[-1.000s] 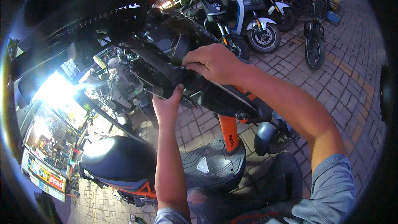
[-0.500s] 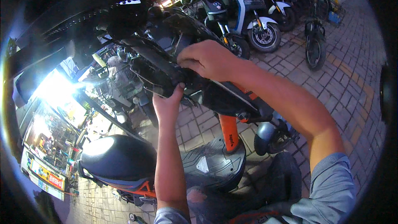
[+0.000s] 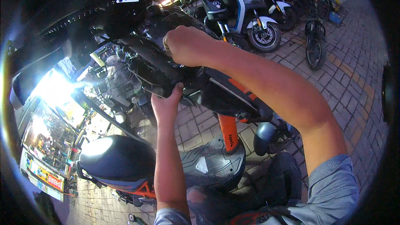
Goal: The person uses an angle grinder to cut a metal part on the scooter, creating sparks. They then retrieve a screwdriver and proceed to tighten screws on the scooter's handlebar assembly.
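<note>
In front of me stands an electric scooter with an orange stem (image 3: 227,132) and a dark front assembly (image 3: 221,98). My left hand (image 3: 165,105) grips the lower edge of a black scooter part (image 3: 160,77), its thumb pressed on the near side and its other fingers hidden behind. Just above and to the right, my right hand (image 3: 187,46) is closed over the dark parts. Its fingers curl away from view, so whatever they hold cannot be made out. The scooter's black seat (image 3: 116,158) lies to the left and its ridged footboard (image 3: 212,164) lies below.
White scooters (image 3: 241,2) are parked at the back, beside a dark two-wheeler's front wheel (image 3: 316,52). Brick paving (image 3: 346,112) covers the ground. A bright lamp (image 3: 56,87) glares at the left over a lit stall (image 3: 46,146). Dark structure fills the upper left.
My right hand has moved left and slightly up over the dark parts, its fist now turned more away. My left hand keeps its grip on the black scooter part.
</note>
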### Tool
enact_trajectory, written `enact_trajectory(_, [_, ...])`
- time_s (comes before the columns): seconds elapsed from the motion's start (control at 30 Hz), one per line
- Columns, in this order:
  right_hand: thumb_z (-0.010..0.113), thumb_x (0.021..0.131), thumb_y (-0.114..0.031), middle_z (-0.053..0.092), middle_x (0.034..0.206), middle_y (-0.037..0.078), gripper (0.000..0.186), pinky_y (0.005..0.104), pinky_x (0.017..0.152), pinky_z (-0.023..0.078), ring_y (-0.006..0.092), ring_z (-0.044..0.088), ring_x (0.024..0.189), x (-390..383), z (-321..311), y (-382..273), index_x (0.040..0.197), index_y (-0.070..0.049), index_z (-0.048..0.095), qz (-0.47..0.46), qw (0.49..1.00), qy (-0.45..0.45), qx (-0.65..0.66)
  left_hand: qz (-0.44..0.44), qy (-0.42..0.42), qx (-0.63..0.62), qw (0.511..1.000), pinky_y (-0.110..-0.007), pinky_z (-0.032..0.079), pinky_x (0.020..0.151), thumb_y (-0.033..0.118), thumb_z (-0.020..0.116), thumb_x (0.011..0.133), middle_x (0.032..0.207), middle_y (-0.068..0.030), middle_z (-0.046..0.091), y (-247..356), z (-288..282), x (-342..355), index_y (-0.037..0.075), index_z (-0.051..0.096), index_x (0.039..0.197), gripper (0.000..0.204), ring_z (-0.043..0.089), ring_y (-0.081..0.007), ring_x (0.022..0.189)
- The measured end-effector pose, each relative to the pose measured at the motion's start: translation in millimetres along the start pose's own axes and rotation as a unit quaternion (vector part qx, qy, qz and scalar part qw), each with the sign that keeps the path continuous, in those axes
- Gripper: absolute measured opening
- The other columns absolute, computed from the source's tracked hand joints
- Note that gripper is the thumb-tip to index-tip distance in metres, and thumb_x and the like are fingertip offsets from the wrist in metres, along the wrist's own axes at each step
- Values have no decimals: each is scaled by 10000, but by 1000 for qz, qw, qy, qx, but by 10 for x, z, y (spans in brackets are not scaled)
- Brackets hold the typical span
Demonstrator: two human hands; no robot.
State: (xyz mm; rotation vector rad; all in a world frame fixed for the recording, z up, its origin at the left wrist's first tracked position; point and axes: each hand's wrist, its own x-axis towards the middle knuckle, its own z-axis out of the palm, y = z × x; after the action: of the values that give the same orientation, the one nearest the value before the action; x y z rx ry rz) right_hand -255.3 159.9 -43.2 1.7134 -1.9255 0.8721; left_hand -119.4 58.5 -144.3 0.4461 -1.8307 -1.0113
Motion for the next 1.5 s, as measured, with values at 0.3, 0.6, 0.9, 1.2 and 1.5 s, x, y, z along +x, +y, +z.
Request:
enact_trajectory(0.3, [642,678,-136,663,760,180,138,434,673,541,344,667,748,-145,166,-54,746,-21,678,-46,991,120,-27,7,4,17,1000,-294,457,823,182,753,731,990,-69,657,36,7,-4,-3,589,1075,423,600,-154,886])
enact_trajectory(0.6, [601,747,-133,654,800,164,119,433,638,523,346,651,742,-330,187,-138,824,-53,644,-36,988,147,1,18,-14,14,1000,-304,456,827,191,742,744,1008,-70,647,-32,-23,15,-12,585,1077,420,598,-160,876])
enact_trajectory(0.9, [660,760,-38,633,874,105,165,371,668,511,312,630,796,-725,457,233,924,-47,646,-113,955,225,155,22,-12,-17,1000,-269,466,771,149,750,745,947,-48,653,-14,11,6,-11,603,1040,367,591,-127,839])
enact_trajectory(1.2, [661,747,-35,640,917,91,190,352,674,526,292,638,798,-770,429,269,934,-53,641,-166,961,199,99,16,-2,-3,1000,-269,469,766,124,740,751,947,-47,651,47,10,-1,-18,598,1038,350,588,-123,830])
enact_trajectory(1.5, [675,729,-62,626,881,100,164,366,658,519,293,631,784,-731,451,330,883,-45,622,-193,955,204,91,24,0,-4,1000,-262,468,745,141,744,748,928,-42,649,61,22,-13,-15,600,1038,360,590,-124,810])
